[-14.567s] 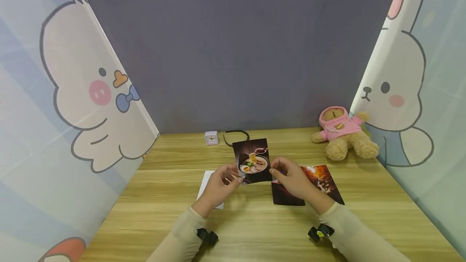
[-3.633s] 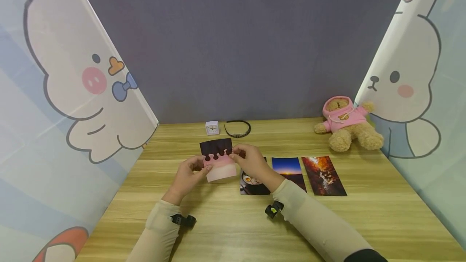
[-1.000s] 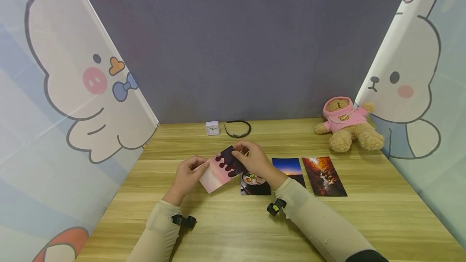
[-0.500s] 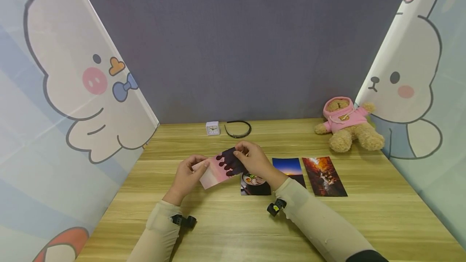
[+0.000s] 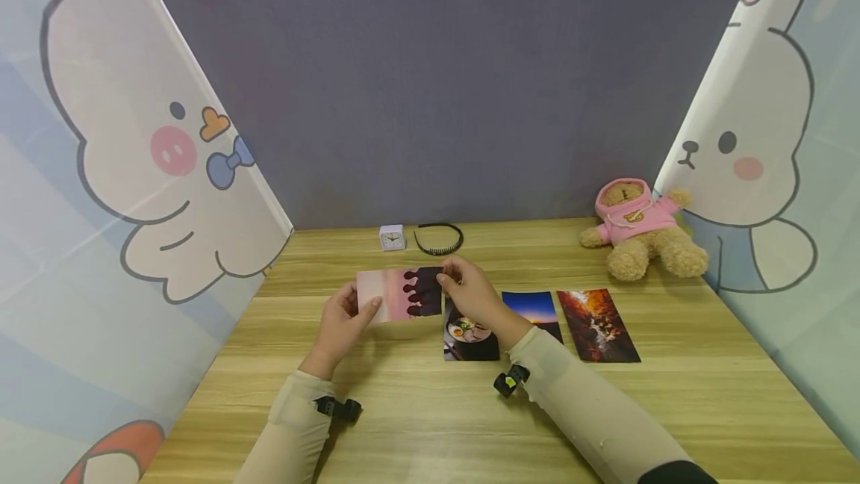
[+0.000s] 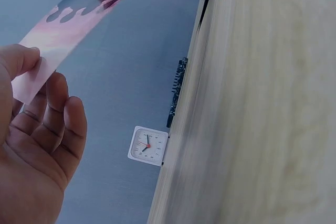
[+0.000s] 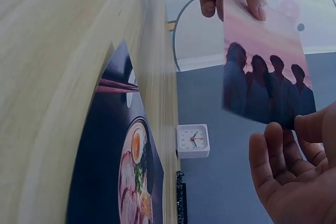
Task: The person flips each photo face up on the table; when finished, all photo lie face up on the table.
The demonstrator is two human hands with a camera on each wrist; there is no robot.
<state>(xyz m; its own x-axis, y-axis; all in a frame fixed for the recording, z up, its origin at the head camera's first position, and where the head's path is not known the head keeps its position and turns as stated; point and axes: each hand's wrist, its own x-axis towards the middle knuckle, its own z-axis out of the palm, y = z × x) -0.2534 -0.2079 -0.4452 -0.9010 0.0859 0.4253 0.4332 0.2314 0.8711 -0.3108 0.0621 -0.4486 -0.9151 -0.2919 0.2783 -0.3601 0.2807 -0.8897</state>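
In the head view a photo [image 5: 398, 294] of several dark silhouettes against a pink sky is held sideways above the table. My left hand [image 5: 339, 329] pinches its pale end between thumb and fingers, and my right hand [image 5: 475, 299] pinches the dark end. The right wrist view shows the same photo [image 7: 268, 61] clearly, with both hands on it. Below and right of it, a ramen photo [image 5: 472, 342] lies on the table, partly covered by the right hand. Beside that are a sunset photo [image 5: 528, 308], partly behind the right wrist, and an autumn stream photo [image 5: 599, 325].
A small white clock [image 5: 393, 237] and a black toothed headband [image 5: 440, 250] sit near the table's back edge. At the back right a teddy bear [image 5: 638, 226] in a pink hoodie leans by the printed side curtain. A grey curtain [image 5: 443, 95] stands behind the wooden table [image 5: 416, 424].
Over the last second the silhouette photo has turned from a slant to nearly level, its pale end rising on the left. Since the oldest frame, the ramen photo has gone from my hands to the table.
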